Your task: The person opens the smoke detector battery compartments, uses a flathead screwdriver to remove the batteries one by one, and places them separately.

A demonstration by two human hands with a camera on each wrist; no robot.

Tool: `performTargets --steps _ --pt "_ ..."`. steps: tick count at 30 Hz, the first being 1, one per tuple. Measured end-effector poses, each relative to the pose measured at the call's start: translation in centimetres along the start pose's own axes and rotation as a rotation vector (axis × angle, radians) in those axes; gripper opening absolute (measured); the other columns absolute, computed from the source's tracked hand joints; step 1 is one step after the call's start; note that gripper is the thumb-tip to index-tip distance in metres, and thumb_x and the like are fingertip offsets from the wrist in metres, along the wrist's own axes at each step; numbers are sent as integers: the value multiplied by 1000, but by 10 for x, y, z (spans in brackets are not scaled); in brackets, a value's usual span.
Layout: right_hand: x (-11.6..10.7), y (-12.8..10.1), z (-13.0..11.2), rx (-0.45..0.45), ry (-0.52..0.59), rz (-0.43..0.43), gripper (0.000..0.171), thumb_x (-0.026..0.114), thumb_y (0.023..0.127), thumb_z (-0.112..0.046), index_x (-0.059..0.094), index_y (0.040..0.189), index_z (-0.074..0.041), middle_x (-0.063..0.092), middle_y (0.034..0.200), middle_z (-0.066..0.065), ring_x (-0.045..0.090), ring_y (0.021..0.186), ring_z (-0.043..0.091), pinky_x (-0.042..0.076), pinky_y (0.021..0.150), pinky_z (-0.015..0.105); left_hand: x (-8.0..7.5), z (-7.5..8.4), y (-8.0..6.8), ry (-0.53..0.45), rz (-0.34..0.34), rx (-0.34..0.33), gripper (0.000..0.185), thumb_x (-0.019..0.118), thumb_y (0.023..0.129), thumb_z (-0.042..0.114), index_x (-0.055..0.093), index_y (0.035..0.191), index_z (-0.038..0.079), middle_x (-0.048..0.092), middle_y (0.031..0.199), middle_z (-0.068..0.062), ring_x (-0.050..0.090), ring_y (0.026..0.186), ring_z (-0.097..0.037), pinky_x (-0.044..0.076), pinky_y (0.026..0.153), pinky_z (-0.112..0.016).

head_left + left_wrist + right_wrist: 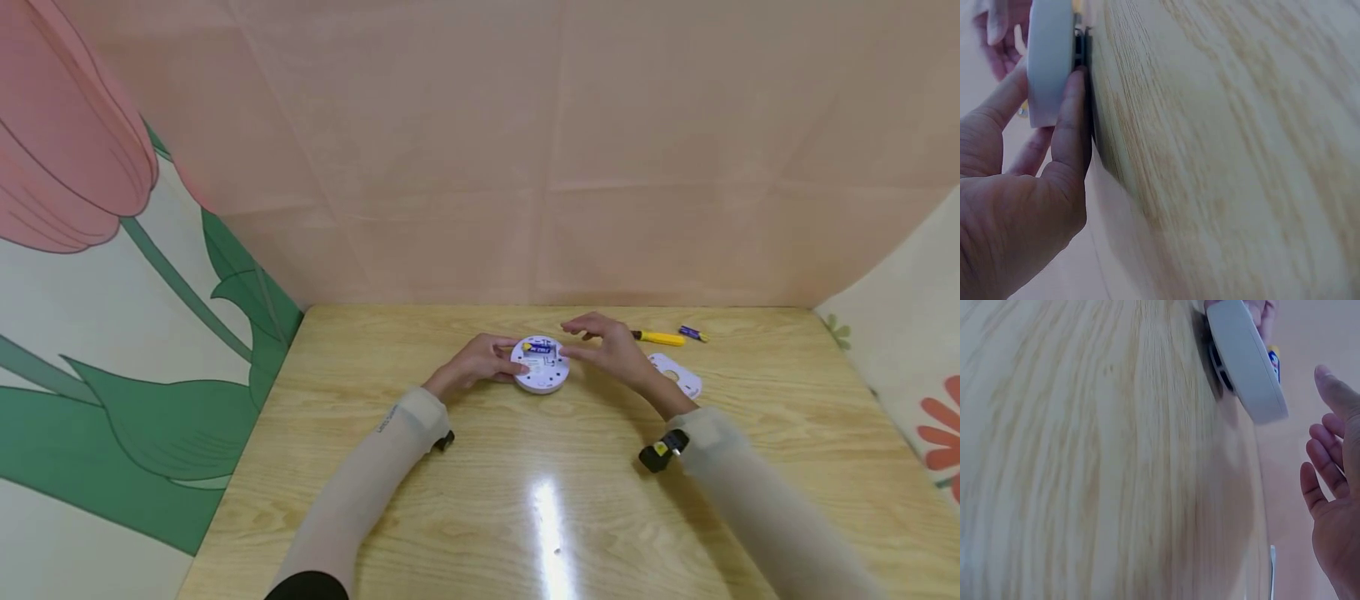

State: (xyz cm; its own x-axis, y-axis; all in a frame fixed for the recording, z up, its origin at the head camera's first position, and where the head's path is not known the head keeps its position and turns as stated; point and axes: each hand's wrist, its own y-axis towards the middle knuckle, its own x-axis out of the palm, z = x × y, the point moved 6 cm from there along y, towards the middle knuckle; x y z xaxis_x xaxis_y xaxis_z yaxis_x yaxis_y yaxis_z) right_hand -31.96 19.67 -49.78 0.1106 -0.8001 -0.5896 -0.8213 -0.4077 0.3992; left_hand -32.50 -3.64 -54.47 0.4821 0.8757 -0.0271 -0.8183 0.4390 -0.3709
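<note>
A round white device point(542, 382), which looks like a smoke alarm, is tilted up just above the wooden table with its back facing me. My left hand point(480, 360) grips its left edge, thumb on the face and fingers beneath, as the left wrist view point(1029, 200) also shows. A blue and yellow battery point(538, 348) lies in the recess of the device; its end point(1274, 361) peeks past the rim in the right wrist view. Beside the right rim, my right hand point(611, 350) holds nothing, its fingers loosely extended and apart from the device in the right wrist view.
A yellow-handled tool point(662, 338), perhaps a screwdriver, lies behind my right hand. Another blue and yellow battery point(693, 333) is to its right. Nearer me lies a flat white plate point(686, 383) with a hole, partly behind my right forearm. A pink backdrop point(450, 167) borders the table's far edge.
</note>
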Motion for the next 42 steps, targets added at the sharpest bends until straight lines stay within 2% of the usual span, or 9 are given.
performTargets --steps 8,17,25,34,42 --pt "18 8 -5 31 21 -12 41 90 86 -12 76 121 4 73 118 14 69 104 31 63 87 42 -1 3 -3 15 5 12 67 86 87 -2 60 148 7 67 102 -13 75 82 -20 68 84 -34" --pt "34 12 -7 53 -17 -40 40 92 86 -19 79 121 -3 71 113 9 65 103 25 58 80 41 0 3 -3 29 -4 5 65 86 88 0 61 148 7 70 108 -15 76 88 -22 68 84 -33" --pt "39 13 -8 0 -62 -17 36 93 83 -13 81 115 0 70 107 11 63 99 26 52 76 30 3 2 0 26 -22 12 64 84 89 0 60 149 7 72 107 -16 77 87 -21 68 85 -34" --pt "46 15 -6 -20 -64 2 28 92 84 -11 83 110 -2 68 105 9 59 102 24 49 84 28 5 2 0 9 -26 6 64 83 90 -1 59 149 6 73 110 -15 77 91 -22 68 86 -34" --pt "49 19 -6 -72 -67 45 18 90 85 -6 85 102 -4 69 99 7 60 96 24 48 80 29 5 4 -1 2 -27 3 66 83 90 -1 57 150 5 72 108 -15 77 89 -21 67 88 -35"
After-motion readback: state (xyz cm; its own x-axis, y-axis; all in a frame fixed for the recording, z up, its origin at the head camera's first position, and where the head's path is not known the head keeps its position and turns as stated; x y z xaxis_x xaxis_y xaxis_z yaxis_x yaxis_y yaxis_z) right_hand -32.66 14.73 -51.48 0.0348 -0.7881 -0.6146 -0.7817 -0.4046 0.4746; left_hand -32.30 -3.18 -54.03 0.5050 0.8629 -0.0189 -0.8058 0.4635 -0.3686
